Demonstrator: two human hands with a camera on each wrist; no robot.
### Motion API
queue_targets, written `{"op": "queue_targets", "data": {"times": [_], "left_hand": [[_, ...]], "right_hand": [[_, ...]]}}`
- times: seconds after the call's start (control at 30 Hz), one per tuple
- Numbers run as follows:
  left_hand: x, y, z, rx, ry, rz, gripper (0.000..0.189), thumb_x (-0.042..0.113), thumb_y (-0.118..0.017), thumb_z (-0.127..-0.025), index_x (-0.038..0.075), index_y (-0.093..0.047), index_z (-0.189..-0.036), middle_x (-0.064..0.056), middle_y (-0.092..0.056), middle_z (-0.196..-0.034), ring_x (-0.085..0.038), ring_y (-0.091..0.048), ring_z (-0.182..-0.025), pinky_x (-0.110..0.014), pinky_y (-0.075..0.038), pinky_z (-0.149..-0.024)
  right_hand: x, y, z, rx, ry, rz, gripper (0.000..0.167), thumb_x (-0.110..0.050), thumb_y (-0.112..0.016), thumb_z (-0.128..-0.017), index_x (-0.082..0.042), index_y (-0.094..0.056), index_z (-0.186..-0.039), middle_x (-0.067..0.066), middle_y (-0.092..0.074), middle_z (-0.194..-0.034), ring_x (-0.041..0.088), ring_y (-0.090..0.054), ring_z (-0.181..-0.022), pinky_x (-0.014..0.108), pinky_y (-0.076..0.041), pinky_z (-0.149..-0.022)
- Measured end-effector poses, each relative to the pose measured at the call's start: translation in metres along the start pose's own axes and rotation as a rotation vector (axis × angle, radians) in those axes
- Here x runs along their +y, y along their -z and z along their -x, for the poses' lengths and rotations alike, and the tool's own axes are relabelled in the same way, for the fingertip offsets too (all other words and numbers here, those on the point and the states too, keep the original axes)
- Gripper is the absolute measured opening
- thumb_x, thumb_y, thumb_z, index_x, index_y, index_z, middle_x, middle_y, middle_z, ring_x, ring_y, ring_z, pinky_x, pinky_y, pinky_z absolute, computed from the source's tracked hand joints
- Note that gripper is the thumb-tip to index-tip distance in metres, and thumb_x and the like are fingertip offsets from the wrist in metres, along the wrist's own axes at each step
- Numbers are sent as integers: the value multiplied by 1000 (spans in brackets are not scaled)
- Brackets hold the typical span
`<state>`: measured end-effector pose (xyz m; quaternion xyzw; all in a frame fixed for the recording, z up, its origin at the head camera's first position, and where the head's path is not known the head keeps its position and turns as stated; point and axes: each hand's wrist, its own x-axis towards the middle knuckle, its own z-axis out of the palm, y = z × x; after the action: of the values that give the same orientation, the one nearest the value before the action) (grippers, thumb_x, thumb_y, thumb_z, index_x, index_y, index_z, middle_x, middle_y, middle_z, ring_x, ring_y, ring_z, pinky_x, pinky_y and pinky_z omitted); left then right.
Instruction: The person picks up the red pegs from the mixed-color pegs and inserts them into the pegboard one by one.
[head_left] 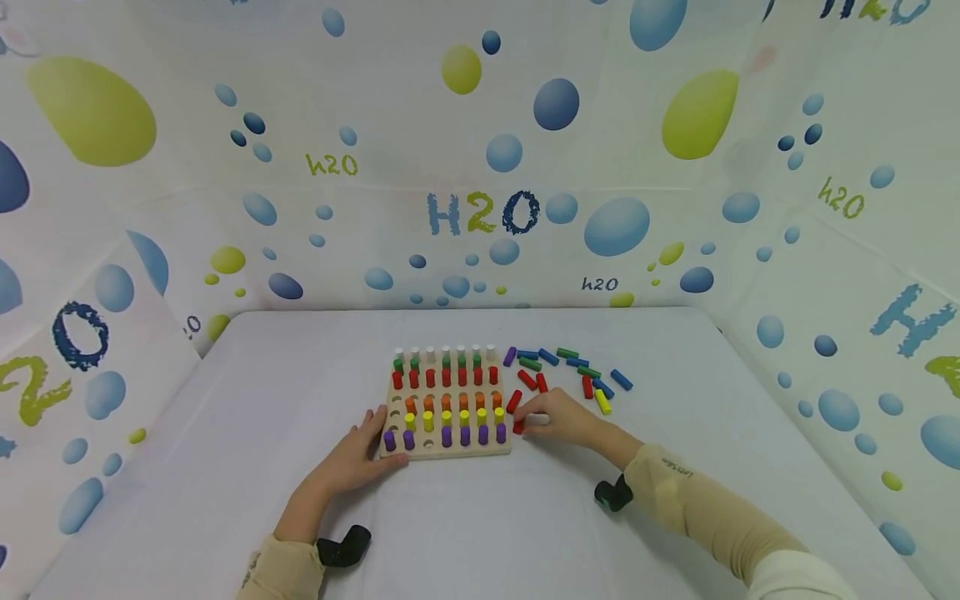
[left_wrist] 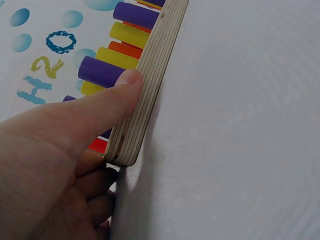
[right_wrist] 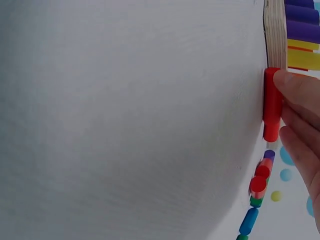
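Note:
A wooden pegboard [head_left: 457,452] stands on the table with rows of white, green, red, orange, yellow and purple pegs. My left hand [head_left: 360,454] holds its front left corner. In the left wrist view the thumb lies on the layered edge [left_wrist: 154,65] beside a purple peg [left_wrist: 100,71], and the other fingers are curled at the side. Just off the board's right side, my right hand [head_left: 561,418] pinches a red peg [head_left: 518,427]. The right wrist view has this red peg [right_wrist: 272,97] against the board's end, the thumb on it. A bare hole [head_left: 428,444] shows in the purple row.
Loose pegs lie scattered right of the board: several blue ones [head_left: 621,379], green ones [head_left: 567,353], red ones [head_left: 527,380], a yellow one [head_left: 603,402] and a purple one [head_left: 510,357]. A white cloth [head_left: 480,525] covers the table. Black wrist devices [head_left: 345,547] sit at both sleeves.

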<state>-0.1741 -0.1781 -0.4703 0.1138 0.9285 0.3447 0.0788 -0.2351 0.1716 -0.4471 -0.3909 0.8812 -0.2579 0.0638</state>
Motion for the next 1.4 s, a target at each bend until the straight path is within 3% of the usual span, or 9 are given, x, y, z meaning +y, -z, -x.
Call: {"op": "queue_targets", "data": {"times": [0.27,0.7,1.0,1.4], "left_hand": [[-2,0,-1,-3,-8,-11,98,51,-64,-79,-3,-13,-144,-25,-12,-148,-38,-6,-136,-50,-5,-110],[-1,1,-1,-4,-9,-10,98,50,-64,-79,-3,-14,-144,-26,-12,-147,-38,-6,-136,-50,-5,-110],[-2,0,-1,-4,-3,-18,99,52,-64,-79,-2,-13,-144,-25,-12,-148,-38,-7,-136,-49,-5,-110],[-4,-1,0,-7,-7,-13,99,53,-64,-79,-2,-13,-144,-24,-11,-148,-37,-6,-137,-49,-5,-110]], "right_hand": [[-4,3,-4,-109,14,248,19,-8,-69,-81,-9,-71,-99,-1,-69,-95,12,-64,-90,20,-50,-81],[-8,3,-6,-152,-25,291,18,-8,-69,-81,-9,-72,-99,0,-69,-93,13,-64,-90,19,-50,-80],[-5,3,-2,-99,-57,178,19,-8,-69,-81,-9,-71,-99,-1,-69,-93,12,-64,-89,20,-51,-80],[9,1,10,84,-184,-160,21,-16,-67,-84,-10,-69,-104,-5,-67,-95,14,-61,-94,31,-50,-86]]}}
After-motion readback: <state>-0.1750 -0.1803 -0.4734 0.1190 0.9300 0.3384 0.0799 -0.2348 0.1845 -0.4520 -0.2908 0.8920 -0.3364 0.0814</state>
